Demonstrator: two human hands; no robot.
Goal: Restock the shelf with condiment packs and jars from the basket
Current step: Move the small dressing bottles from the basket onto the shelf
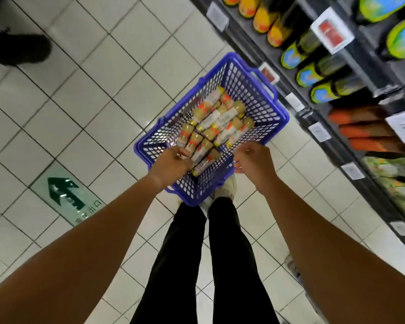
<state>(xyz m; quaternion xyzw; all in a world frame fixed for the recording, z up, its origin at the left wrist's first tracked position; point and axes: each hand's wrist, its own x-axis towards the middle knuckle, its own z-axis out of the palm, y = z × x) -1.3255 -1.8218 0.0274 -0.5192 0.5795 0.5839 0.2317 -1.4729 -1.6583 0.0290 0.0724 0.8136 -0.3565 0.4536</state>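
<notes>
- Fingers (237, 164) of the right hand (253, 160) curl loosely and hold nothing; whether the left hand (172, 163) grips the jars (220, 122) in the basket (262, 94) cannot be told.
- Judged the pick-up step: next clasp 1 jar and lift it to the shelf (334, 153) beside the basket.

White square-tile floor (84, 94) with dark grout and glare patches from overhead light. Green arrow sticker (66, 194) on the floor at left. Dark shelf (337, 157) runs along the right, with white price tags (319, 131) on the rails and rows of bottles (306, 76). Someone's dark shoe (21, 50) is top left.
</notes>
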